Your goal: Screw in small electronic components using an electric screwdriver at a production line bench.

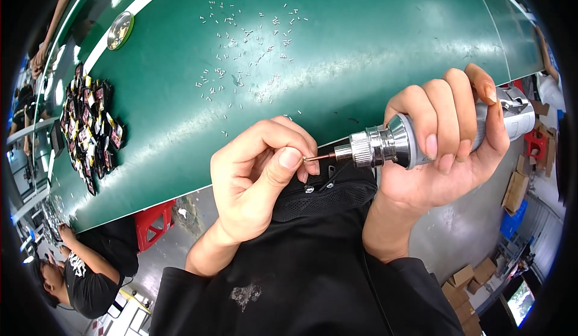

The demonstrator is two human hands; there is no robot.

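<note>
My right hand (448,131) is wrapped round the grey body of an electric screwdriver (388,143), which lies level with its knurled metal collar toward the left. Its thin copper-coloured bit (321,156) reaches to my left hand (259,173). There the thumb and forefinger are pinched together on a tiny metal piece, apparently a screw (305,159), mostly hidden by the fingertips and touching the bit's tip. Both hands are above the table's near edge, over a black zipped pouch (325,194) at my front. Many loose small screws (241,77) lie scattered on the green table (162,95).
At the table's left lies a heap of small black packaged pieces (87,125). Behind it stands a round dish (120,30). Another person (90,276) works at the lower left, near a red stool (153,224). Cardboard boxes (466,282) stand on the right-hand floor.
</note>
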